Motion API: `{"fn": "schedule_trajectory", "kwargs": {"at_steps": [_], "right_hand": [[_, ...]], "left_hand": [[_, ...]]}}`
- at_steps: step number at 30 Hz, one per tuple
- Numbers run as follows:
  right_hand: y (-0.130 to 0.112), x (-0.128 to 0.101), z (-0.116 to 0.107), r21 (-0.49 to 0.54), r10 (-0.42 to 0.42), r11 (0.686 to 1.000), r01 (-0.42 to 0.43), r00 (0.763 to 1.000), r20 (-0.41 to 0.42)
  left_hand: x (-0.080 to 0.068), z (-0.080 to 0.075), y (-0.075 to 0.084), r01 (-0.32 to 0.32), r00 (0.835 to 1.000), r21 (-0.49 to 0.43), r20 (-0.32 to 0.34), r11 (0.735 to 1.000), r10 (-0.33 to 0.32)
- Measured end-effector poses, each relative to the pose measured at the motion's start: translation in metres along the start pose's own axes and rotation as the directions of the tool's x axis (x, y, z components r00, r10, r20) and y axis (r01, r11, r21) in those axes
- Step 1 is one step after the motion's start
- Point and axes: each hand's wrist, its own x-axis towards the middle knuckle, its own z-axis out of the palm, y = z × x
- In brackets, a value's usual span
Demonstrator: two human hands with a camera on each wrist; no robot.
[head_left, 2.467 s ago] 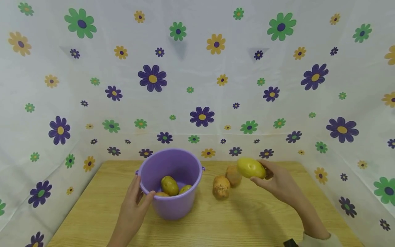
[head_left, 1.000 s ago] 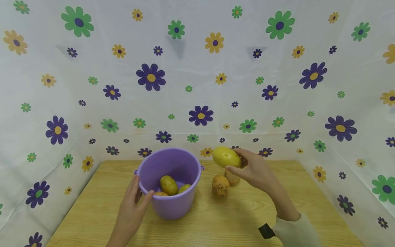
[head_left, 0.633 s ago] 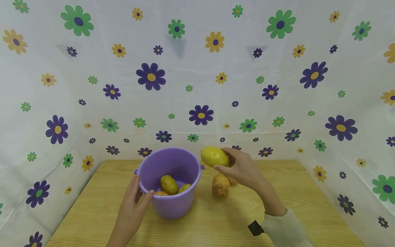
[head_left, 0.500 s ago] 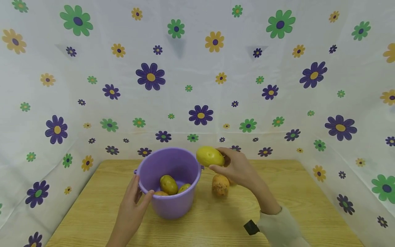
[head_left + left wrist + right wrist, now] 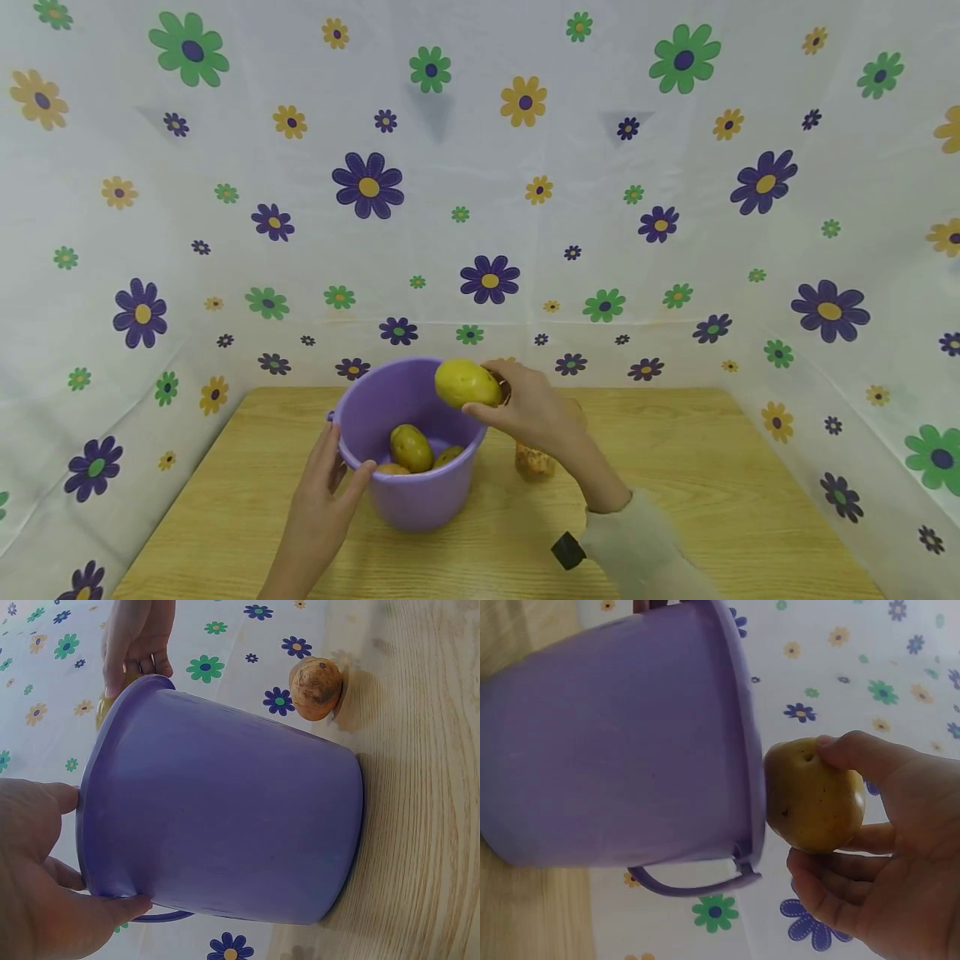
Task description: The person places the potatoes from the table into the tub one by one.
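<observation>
A purple bucket [image 5: 420, 492] [image 5: 232, 825] [image 5: 607, 742] stands on the wooden table [image 5: 720, 500] with several potatoes [image 5: 410, 447] inside. My left hand [image 5: 330, 483] [image 5: 45, 877] grips its near-left rim, thumb inside. My right hand [image 5: 525, 412] [image 5: 877, 862] holds a yellow potato [image 5: 467, 383] [image 5: 814, 796] over the bucket's right rim. Right of the bucket a brown potato [image 5: 534, 461] [image 5: 315, 688] lies on the table, partly hidden by my right forearm.
White cloth printed with flowers [image 5: 487, 208] walls in the table at the back and on both sides. Bare tabletop [image 5: 750, 467] stretches right of the brown potato. A black strap shows at my right sleeve cuff [image 5: 622, 542].
My right hand has carried the yellow potato leftward from above the loose potatoes to the bucket's right rim. My left hand has kept its hold on the bucket, which has stayed put.
</observation>
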Motion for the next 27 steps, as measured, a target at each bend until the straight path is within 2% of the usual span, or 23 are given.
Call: {"fn": "schedule_trajectory", "kwargs": {"at_steps": [6, 11, 16, 27], "right_hand": [[-0.005, 0.006, 0.016, -0.090, 0.046, 0.995, -0.046, 0.999, -0.005], [-0.003, 0.010, 0.025, -0.144, 0.006, 0.989, -0.012, 0.999, -0.040], [-0.001, 0.010, 0.031, -0.152, -0.019, 0.988, 0.009, 0.998, -0.064], [0.003, 0.008, 0.036, -0.137, -0.045, 0.990, 0.029, 0.993, -0.113]], "left_hand": [[0.000, 0.000, 0.000, 0.002, 1.000, 0.003, 0.001, 1.000, -0.002], [0.000, 0.000, 0.002, -0.004, 1.000, -0.006, 0.004, 1.000, 0.004], [0.000, 0.000, 0.002, -0.016, 1.000, -0.009, 0.004, 1.000, 0.016], [0.001, 0.001, -0.001, 0.011, 1.000, -0.018, 0.003, 1.000, -0.011]]}}
